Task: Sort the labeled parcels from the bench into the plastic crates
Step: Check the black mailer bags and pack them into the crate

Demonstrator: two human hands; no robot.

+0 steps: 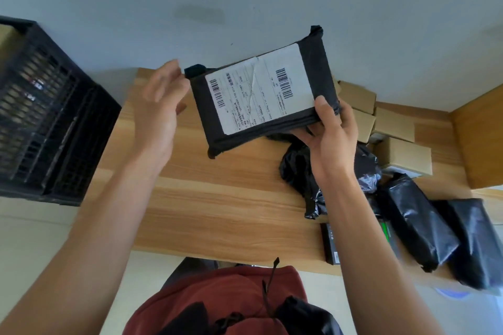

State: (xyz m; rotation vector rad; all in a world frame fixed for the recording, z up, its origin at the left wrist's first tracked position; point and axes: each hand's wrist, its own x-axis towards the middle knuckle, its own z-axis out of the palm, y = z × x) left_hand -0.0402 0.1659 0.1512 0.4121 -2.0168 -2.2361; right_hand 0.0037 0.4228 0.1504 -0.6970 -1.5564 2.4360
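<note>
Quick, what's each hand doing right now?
Left hand: open, fingers straight, at the black parcel's corner.
Right hand: grips the black parcel by its edge.

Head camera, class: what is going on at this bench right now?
A person holds a black parcel with a white barcode label above the wooden bench. The right hand grips its lower right corner, thumb on top; the left hand is open beside its left edge. More black parcels and cardboard boxes wait at the right, and a black plastic crate stands at the left.
</note>
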